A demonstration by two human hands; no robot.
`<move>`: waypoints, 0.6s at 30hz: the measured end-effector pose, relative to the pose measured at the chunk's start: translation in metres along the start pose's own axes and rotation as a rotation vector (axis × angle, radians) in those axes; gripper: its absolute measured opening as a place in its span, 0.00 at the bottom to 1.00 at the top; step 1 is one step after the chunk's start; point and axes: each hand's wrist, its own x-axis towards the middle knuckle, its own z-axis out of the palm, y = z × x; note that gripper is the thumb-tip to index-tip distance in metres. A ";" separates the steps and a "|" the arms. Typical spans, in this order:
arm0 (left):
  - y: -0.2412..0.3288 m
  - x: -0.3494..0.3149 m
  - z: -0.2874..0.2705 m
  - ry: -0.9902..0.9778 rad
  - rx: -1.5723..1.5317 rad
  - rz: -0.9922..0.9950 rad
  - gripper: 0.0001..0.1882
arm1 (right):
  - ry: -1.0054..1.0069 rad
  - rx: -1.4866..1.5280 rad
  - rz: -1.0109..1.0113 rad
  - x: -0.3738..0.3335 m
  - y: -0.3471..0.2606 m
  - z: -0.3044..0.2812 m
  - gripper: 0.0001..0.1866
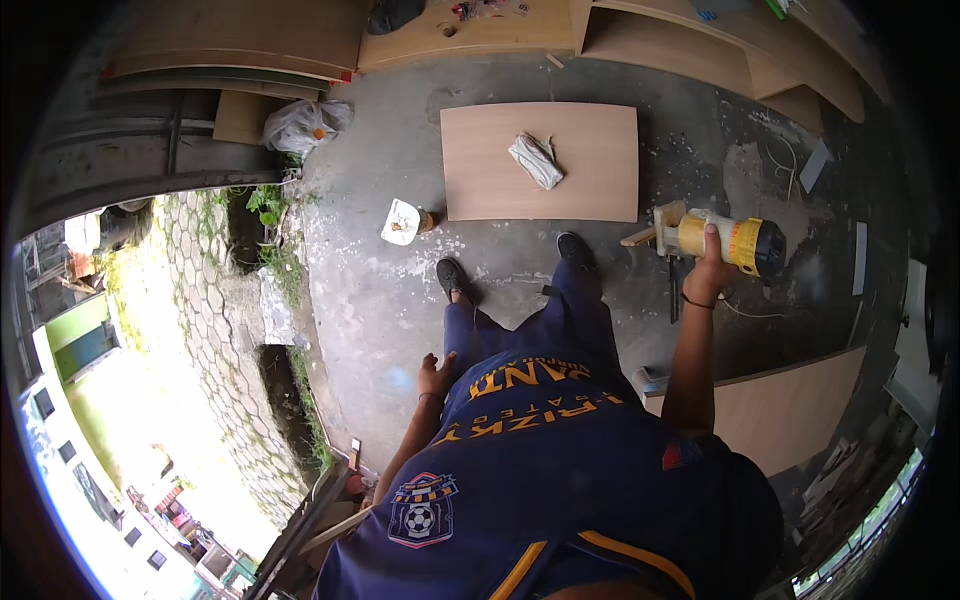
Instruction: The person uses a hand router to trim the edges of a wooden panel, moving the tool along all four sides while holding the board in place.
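Note:
My right hand [708, 272] is closed around a yellow and black trim router [745, 243], held out to my right with its base pointing left. Down at my left thigh hangs my left hand [435, 377], its fingers loosely apart and nothing in them. In front of my feet a pale wood-faced panel [540, 205] lies low over the floor. On the panel is a bunched whitish cloth [538, 162], apart from both hands.
Left of the panel, a white sheet or lid [401, 222] sits beside a small brown container [427, 220]. A plastic bag [305, 127] lies farther left. Wooden cabinets [660, 50] line the far side. Another panel [790, 410] stands at my right, and a cable [755, 314] trails nearby.

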 end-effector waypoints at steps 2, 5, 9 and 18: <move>-0.011 0.046 -0.021 -0.020 0.066 0.035 0.48 | 0.094 -0.053 -0.019 -0.037 0.003 -0.007 0.30; -0.014 0.105 -0.064 -0.098 0.240 0.062 0.51 | 0.186 -0.123 -0.078 -0.103 0.005 -0.003 0.29; -0.048 0.172 -0.095 -0.117 0.318 0.045 0.54 | 0.438 -0.035 0.107 -0.186 0.046 -0.001 0.34; -0.078 0.374 -0.045 -0.174 0.353 0.068 0.62 | 0.357 0.002 0.244 -0.256 0.207 -0.011 0.39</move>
